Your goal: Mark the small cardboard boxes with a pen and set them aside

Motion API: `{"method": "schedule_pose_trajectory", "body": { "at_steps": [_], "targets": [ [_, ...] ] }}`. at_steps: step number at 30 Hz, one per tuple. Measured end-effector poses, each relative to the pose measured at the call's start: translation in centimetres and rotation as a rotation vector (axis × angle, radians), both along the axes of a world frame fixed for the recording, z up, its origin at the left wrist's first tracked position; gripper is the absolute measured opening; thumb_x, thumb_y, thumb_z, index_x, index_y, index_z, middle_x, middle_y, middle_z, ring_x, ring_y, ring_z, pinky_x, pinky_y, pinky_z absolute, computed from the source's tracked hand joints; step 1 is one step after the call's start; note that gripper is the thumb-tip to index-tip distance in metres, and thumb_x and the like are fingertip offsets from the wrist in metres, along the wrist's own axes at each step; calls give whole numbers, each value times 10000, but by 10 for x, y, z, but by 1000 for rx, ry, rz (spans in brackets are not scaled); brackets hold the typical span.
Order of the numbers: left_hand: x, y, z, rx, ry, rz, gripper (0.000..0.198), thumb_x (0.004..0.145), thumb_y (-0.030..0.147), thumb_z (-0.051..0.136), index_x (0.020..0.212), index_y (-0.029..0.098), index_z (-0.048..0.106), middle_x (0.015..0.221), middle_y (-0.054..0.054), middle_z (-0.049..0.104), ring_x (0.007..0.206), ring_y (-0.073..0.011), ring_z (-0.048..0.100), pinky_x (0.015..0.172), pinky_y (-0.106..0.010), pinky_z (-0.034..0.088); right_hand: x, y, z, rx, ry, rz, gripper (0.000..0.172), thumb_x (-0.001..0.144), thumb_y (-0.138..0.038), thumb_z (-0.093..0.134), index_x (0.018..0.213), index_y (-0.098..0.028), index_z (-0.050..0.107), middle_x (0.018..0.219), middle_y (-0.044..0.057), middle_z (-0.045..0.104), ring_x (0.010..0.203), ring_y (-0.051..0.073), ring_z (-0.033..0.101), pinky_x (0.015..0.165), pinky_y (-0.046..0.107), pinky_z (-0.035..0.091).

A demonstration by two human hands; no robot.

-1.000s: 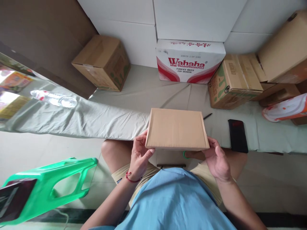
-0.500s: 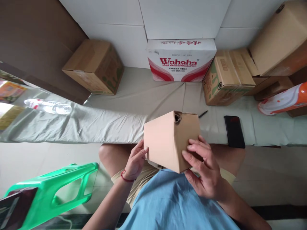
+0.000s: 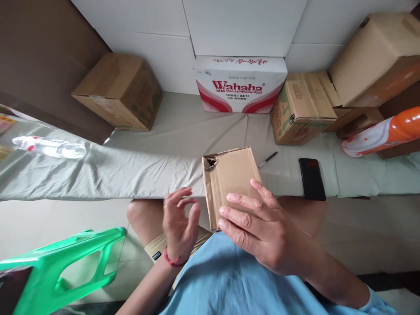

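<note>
A small brown cardboard box is in front of me at the front edge of the cloth-covered surface, above my lap. Near its far left corner is a ragged dark hole. My right hand holds the box, its fingers spread over the face turned up to me; the thumb is hidden. To the left of the box, my left hand is off it, empty, with the fingers slightly curled and apart. A red cord circles the left wrist.
A pen and a black phone lie right of the box. Further back stand a Wahaha carton and brown cartons. A clear bottle lies left; an orange-and-white bottle is right. A green stool stands lower left.
My left hand has let go of the box and moved away to its left. The box has turned, bringing its holed face up, and my right hand has spread further across it.
</note>
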State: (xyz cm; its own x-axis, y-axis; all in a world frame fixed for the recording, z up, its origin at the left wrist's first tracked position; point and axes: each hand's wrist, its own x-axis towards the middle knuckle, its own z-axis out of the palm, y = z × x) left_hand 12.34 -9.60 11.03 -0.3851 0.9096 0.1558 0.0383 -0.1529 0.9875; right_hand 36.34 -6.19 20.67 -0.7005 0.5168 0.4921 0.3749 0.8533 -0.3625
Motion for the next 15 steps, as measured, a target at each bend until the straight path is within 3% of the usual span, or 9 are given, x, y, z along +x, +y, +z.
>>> {"method": "schedule_pose_trajectory", "body": {
  "at_steps": [2, 4, 7, 10, 13, 15],
  "targets": [
    [1, -3, 22, 372, 274, 55, 494, 919, 472, 800, 1389, 330, 743, 1381, -81, 652, 1303, -335, 630, 1178, -500, 512, 4, -4, 1, -32, 47, 24, 306, 1039, -148, 633, 1316, -221, 739, 1408, 60, 774, 1494, 262, 608, 1381, 601, 337],
    [3, -2, 41, 581, 562, -129, 618, 908, 567, 784, 1468, 314, 712, 1397, -93, 697, 1362, -383, 625, 1267, -546, 443, 13, -10, 1, -111, 163, 30, 325, 1051, -257, 643, 1367, -229, 713, 1430, 76, 755, 1486, 286, 607, 1322, 582, 458],
    [8, 7, 55, 520, 831, -536, 666, 928, 450, 810, 1558, 319, 638, 1402, -81, 766, 1323, -363, 704, 1267, -514, 452, 34, -4, -7, -176, 404, -175, 376, 1069, -366, 580, 1424, -337, 701, 1415, 77, 728, 1381, 336, 661, 1142, 621, 603],
    [13, 17, 53, 458, 858, -621, 692, 966, 208, 736, 1618, 367, 564, 1442, -40, 763, 1320, -318, 735, 1251, -490, 457, 59, 33, -36, -137, 460, -589, 349, 1060, -333, 555, 1344, -335, 758, 1320, 107, 720, 1215, 334, 713, 984, 552, 648],
    [16, 22, 50, 514, 848, -572, 685, 987, 192, 700, 1638, 332, 540, 1451, -32, 757, 1344, -295, 730, 1280, -462, 423, 82, 89, -78, -272, -46, -810, 363, 1024, -272, 546, 1278, -226, 801, 1204, 154, 720, 1017, 296, 733, 895, 455, 622],
    [17, 22, 51, 557, 871, -531, 629, 1000, 205, 688, 1614, 272, 567, 1413, -46, 779, 1333, -269, 738, 1307, -415, 388, 91, 120, -103, -387, -536, -858, 526, 1011, -211, 499, 1501, -212, 689, 1266, 182, 710, 1000, 297, 736, 849, 418, 588]
  ]
}}
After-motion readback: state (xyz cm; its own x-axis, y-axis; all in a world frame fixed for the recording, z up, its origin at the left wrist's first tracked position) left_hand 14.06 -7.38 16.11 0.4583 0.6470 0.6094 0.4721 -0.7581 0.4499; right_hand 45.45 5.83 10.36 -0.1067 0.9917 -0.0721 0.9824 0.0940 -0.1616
